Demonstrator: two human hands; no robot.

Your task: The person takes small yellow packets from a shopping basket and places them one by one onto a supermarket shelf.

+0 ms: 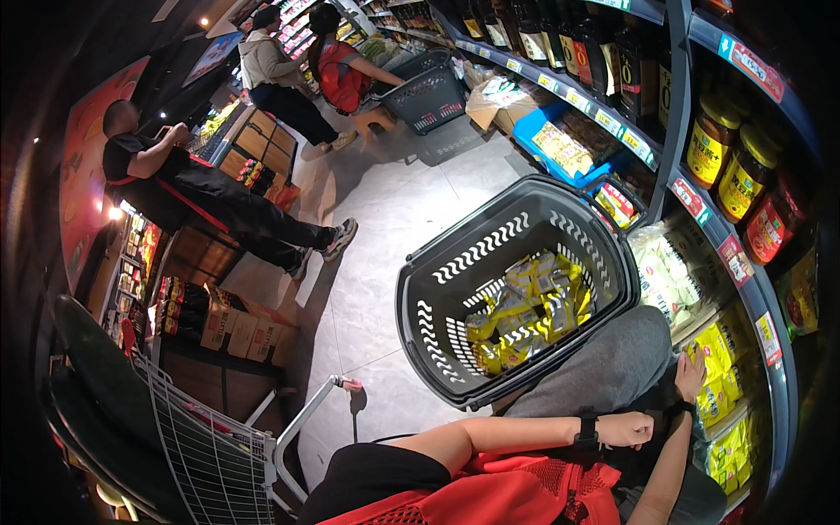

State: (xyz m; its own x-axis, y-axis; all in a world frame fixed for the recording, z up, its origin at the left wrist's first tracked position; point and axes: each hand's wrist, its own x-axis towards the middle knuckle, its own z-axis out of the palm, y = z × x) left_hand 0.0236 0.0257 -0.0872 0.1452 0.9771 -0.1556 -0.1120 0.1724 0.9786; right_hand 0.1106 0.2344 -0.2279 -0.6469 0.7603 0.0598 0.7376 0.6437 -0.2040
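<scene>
My left hand is curled into a loose fist over my knees, below the large dark grey shopping basket; nothing shows in it. At the right, my right hand rests with fingers stretched out on yellow packets on the low shelf. Both wrists wear black bands. More yellow packets lie loosely in the bottom of the basket, which stands against my grey-trousered leg. Further yellow packets fill the shelf section nearer me.
Bottles and lidded jars line the shelves on the right. White packets and a blue tray sit lower. A wire cart stands at lower left. Three people occupy the aisle, one beside another basket.
</scene>
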